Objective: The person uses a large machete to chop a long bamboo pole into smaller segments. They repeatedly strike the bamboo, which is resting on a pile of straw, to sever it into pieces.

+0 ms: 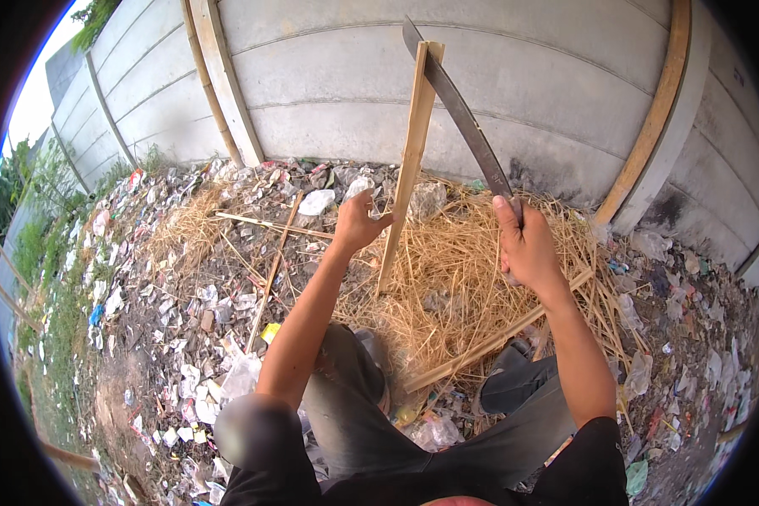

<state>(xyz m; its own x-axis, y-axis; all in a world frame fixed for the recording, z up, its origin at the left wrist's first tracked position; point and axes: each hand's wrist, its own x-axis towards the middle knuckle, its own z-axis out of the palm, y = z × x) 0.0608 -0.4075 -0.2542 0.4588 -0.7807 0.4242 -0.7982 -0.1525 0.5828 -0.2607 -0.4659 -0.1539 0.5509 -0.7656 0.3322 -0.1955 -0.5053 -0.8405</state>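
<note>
My right hand (527, 244) is wrapped round the handle of a long machete (472, 126), its dark blade slanting up and to the left. Near its tip, the blade crosses the top end of a split bamboo slat (411, 152) and looks lodged in it. The slat stands nearly upright, its lower end at the straw. Just left of the slat is my left hand (363, 223), thumb apart from the fingers. The thumb tip reaches the slat's edge; whether it touches cannot be made out. The fingers are not closed round the slat.
Straw-like bamboo shavings (455, 253) lie heaped before me. Another bamboo strip (497, 341) rests between my legs, and a thin stick (274, 270) lies to the left. Scattered litter (185, 388) covers the ground. A grey concrete panel wall (312, 76) with posts stands ahead.
</note>
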